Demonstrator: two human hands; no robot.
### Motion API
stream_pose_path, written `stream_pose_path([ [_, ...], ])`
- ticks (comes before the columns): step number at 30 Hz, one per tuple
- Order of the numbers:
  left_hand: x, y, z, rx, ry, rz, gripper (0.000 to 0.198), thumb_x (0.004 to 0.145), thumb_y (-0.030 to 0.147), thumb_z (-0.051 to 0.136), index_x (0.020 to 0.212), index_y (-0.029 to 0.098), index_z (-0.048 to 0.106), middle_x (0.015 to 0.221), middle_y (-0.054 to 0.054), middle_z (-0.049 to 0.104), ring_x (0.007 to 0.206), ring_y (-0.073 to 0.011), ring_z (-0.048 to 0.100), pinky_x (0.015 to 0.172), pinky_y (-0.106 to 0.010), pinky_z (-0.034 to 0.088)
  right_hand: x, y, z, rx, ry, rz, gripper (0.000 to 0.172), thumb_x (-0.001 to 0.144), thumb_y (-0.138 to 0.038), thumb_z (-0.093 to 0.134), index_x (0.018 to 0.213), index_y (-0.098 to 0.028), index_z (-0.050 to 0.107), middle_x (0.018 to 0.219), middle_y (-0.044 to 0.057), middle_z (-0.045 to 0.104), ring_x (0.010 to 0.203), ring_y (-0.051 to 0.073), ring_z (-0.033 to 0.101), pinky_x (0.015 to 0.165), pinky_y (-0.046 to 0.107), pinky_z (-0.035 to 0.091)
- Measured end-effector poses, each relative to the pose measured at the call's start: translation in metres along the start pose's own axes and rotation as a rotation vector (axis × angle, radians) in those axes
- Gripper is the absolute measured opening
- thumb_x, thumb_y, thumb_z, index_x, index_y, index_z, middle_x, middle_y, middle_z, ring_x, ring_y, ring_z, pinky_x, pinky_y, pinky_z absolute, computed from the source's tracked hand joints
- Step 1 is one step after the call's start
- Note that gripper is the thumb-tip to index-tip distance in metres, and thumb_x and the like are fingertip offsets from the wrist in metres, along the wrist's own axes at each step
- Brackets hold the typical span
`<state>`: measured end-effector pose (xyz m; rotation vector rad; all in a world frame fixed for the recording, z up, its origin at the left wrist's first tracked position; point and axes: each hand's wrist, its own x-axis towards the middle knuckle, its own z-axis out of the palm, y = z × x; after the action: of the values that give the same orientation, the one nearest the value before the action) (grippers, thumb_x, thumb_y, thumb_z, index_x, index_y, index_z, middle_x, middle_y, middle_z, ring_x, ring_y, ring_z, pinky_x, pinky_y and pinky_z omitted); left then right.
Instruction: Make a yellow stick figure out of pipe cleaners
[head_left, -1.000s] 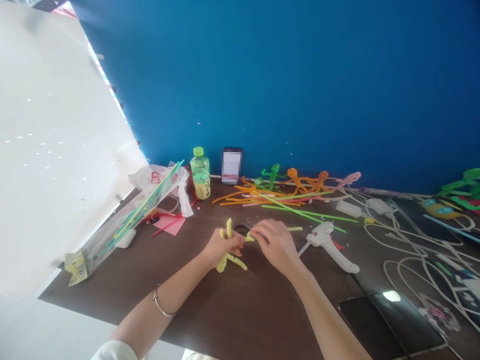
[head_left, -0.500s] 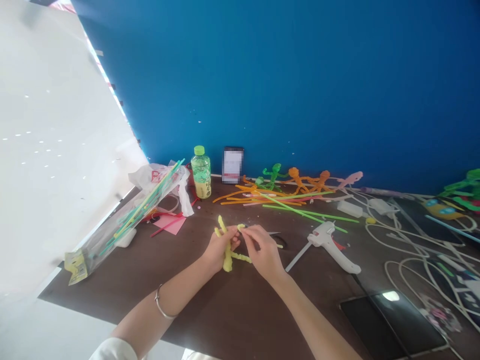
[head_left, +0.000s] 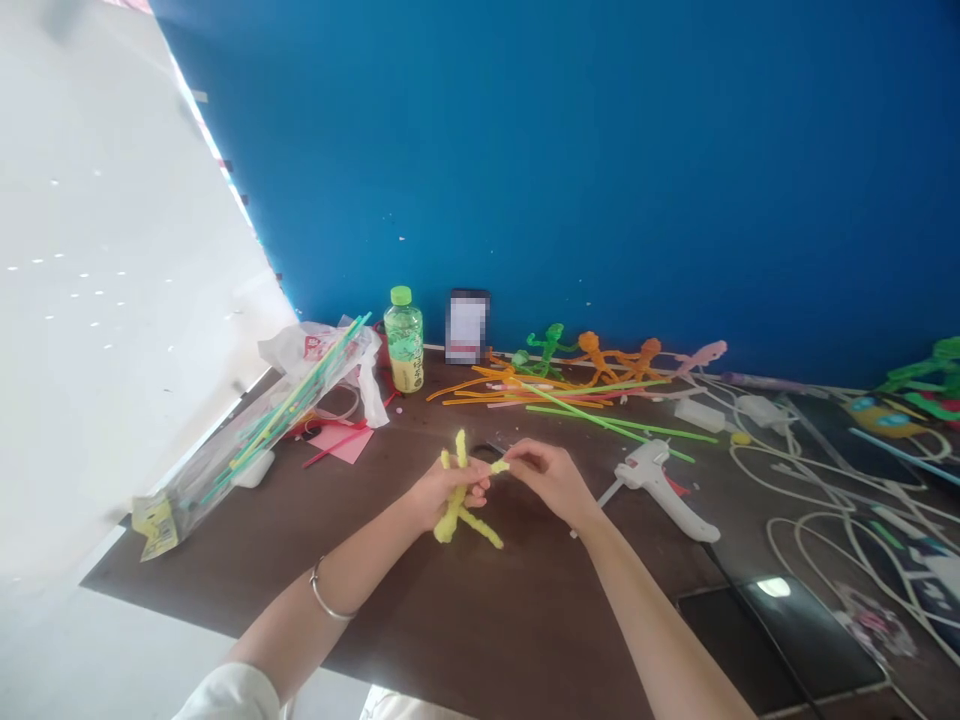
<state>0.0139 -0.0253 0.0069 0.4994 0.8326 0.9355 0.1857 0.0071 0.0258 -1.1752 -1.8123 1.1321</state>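
Yellow pipe cleaner doll (head_left: 454, 505): where is it?

Low down near the middle of the frame, above the brown table (head_left: 525, 640). The left hand (head_left: 442, 495) has it.

How does that hand hold it?

The fingers are curled shut around the doll's middle. Fuzzy yellow bits stick out above and below the hand.

And the right hand (head_left: 551, 482)?

The thumb and a finger are pressed together. They pinch a short yellow tip that pokes out past the left hand.

What is near the hands?

Black scissors (head_left: 487, 449) lie just behind them. A white glue gun (head_left: 654, 490) lies to the right.

What is up by the blue wall (head_left: 525, 150)?

A bottle with a green cap (head_left: 403, 340), a phone with a blurred screen (head_left: 466, 326), a green doll (head_left: 547, 345), orange dolls (head_left: 600, 358) and long green sticks (head_left: 600, 425).

What else is there?

A clear bag of colored sticks (head_left: 255, 450) and pink paper (head_left: 341, 445) are on the left. A dark tablet (head_left: 772, 640) and white cords (head_left: 825, 500) are at the lower right. A silver bangle (head_left: 324, 592) sits on the left arm.
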Motion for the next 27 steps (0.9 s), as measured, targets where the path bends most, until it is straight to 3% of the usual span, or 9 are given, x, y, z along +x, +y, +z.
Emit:
stream_pose_path([
  [7, -0.001, 0.0, 0.005, 0.305, 0.021, 0.044, 0.027, 0.055, 0.029, 0.075, 0.066, 0.008, 0.063, 0.057, -0.005, 0.06, 0.047, -0.0098, 0.055, 0.055, -0.027, 0.052, -0.003, -0.002, -0.001, -0.225, 0.007, -0.114, 0.017, 0.076, -0.034, 0.054, 0.068, -0.02, 0.058, 0.076, 0.002, 0.059, 0.07, 0.016, 0.055, 0.063, 0.027, 0.045],
  [13, 0.001, -0.007, 0.006, 0.333, 0.106, 0.141, 0.032, 0.057, 0.036, 0.073, 0.069, 0.007, 0.063, 0.059, -0.006, 0.06, 0.048, -0.0114, 0.057, 0.059, -0.03, 0.053, -0.007, -0.008, 0.006, -0.462, 0.067, -0.223, 0.014, 0.078, -0.027, 0.05, 0.067, -0.021, 0.055, 0.075, 0.002, 0.058, 0.068, 0.016, 0.054, 0.061, 0.027, 0.043],
  [22, 0.002, -0.006, 0.007, 0.176, 0.069, 0.191, 0.032, 0.06, 0.039, 0.07, 0.066, 0.01, 0.057, 0.058, -0.002, 0.055, 0.049, -0.0103, 0.055, 0.06, -0.032, 0.053, -0.017, -0.007, 0.035, -0.397, 0.447, -0.316, 0.014, 0.082, -0.028, 0.048, 0.073, -0.02, 0.057, 0.076, 0.004, 0.059, 0.065, 0.014, 0.057, 0.059, 0.025, 0.046],
  [27, 0.0, -0.007, 0.01, 0.25, 0.041, 0.251, 0.031, 0.062, 0.038, 0.069, 0.068, 0.01, 0.058, 0.06, -0.002, 0.056, 0.049, -0.0097, 0.053, 0.059, -0.03, 0.051, -0.016, -0.004, 0.034, -0.385, 0.523, -0.409, 0.009, 0.08, -0.022, 0.052, 0.073, -0.019, 0.056, 0.074, 0.003, 0.059, 0.066, 0.012, 0.056, 0.059, 0.023, 0.046],
])
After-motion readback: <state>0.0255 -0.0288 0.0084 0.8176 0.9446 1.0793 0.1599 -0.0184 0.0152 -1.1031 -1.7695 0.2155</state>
